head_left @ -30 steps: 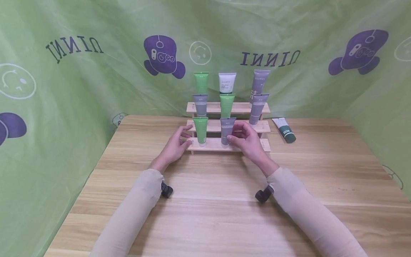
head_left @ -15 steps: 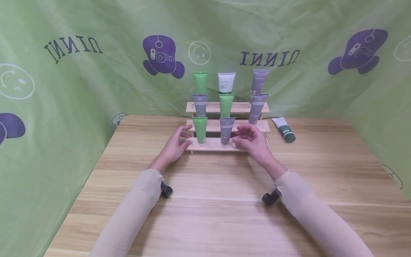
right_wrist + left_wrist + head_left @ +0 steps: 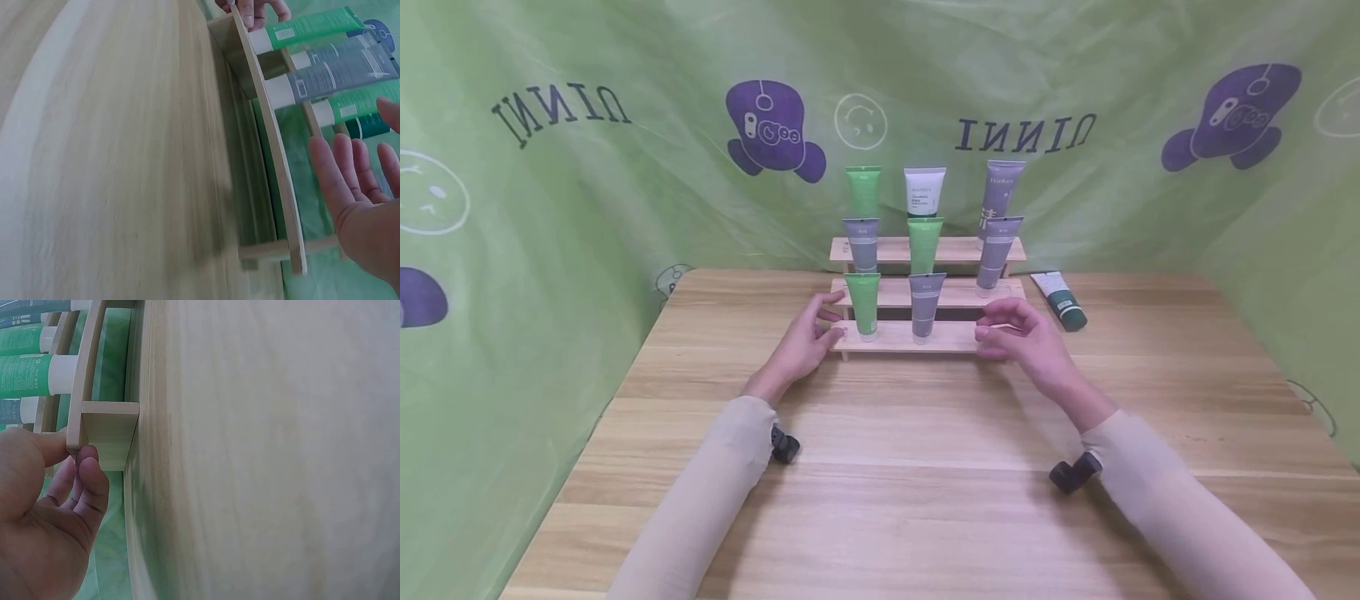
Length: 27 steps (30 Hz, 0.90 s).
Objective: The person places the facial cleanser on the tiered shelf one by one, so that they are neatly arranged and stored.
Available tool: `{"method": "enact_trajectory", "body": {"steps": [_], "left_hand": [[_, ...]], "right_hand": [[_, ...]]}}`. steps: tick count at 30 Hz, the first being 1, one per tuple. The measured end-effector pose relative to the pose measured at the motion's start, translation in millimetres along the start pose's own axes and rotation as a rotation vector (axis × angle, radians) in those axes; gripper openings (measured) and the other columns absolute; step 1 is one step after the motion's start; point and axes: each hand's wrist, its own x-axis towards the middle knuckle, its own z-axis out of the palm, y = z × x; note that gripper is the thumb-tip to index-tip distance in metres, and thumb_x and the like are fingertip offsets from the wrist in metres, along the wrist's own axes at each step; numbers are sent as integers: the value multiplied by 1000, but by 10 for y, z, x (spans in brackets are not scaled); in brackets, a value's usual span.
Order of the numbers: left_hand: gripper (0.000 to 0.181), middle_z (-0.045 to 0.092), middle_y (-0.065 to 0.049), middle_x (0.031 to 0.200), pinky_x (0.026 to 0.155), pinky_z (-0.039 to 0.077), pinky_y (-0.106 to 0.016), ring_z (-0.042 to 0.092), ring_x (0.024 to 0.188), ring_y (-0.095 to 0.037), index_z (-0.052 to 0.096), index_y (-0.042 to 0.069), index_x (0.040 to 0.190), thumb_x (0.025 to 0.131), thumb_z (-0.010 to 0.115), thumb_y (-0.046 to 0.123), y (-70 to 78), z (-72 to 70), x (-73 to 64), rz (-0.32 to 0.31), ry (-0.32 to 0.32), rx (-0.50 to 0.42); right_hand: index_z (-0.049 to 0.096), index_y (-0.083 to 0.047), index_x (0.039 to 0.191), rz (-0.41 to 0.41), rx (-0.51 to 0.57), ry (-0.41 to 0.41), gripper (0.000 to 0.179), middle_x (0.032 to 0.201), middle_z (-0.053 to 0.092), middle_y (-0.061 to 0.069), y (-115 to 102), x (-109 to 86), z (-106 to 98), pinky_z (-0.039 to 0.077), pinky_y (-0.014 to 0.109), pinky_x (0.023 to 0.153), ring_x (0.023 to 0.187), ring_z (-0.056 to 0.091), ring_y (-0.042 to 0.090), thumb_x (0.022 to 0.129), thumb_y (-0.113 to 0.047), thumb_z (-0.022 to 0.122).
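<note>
My left hand (image 3: 800, 348) is at the left end of a three-tier wooden rack (image 3: 958, 337). In the left wrist view its thumb and fingers pinch the end of the lowest board (image 3: 79, 394). On the front tier stand a green tube (image 3: 865, 304) and a grey-purple tube (image 3: 926, 307), caps down. My right hand (image 3: 1033, 343) hovers by the rack's front right, apart from the grey-purple tube. Its fingers (image 3: 328, 172) are loosely bent and hold nothing in the right wrist view.
The middle tier bears a grey tube (image 3: 863, 244), a green tube (image 3: 924, 244) and a purple tube (image 3: 997, 252). Behind stand a green tube (image 3: 863, 190), a white tube (image 3: 925, 192) and a tall purple tube (image 3: 1000, 192). A white-and-green tube (image 3: 1060, 300) lies right on the table (image 3: 910, 467).
My right hand has let go of the grey-purple tube on the front tier and moved to the right. My left hand has stayed at the rack's left end.
</note>
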Motion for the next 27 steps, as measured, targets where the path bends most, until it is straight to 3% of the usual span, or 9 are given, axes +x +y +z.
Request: {"method": "enact_trajectory", "body": {"steps": [10, 18, 24, 27], "left_hand": [[63, 57, -10, 123, 75, 59, -38, 59, 104, -25, 41, 22, 151, 96, 63, -1, -20, -7, 9, -5, -5, 8], [63, 57, -11, 123, 74, 59, -38, 60, 103, -26, 41, 21, 150, 96, 63, -2, -13, -7, 8, -1, -7, 5], [63, 57, -11, 124, 77, 60, -38, 59, 107, -27, 41, 19, 151, 96, 63, -3, -2, -12, 9, -3, -5, 0], [63, 57, -11, 124, 77, 60, -37, 59, 106, -26, 41, 19, 151, 96, 63, -3, -5, -10, 11, -3, -7, -2]], "right_hand": [[48, 9, 133, 23, -69, -23, 49, 112, 64, 13, 5, -241, -356, 60, 52, 85, 96, 70, 21, 93, -7, 72], [54, -7, 126, 51, -86, -39, 35, 117, 60, 18, 43, -411, -645, 62, 48, 83, 97, 69, 21, 95, -4, 69], [57, -8, 123, 51, -54, -73, 30, 114, 63, 14, 69, -474, -936, 63, 48, 79, 93, 71, 25, 96, 2, 65], [56, -8, 122, 81, -93, -73, 28, 111, 65, 12, 53, -490, -1107, 63, 46, 79, 92, 71, 27, 97, 0, 64]]}}
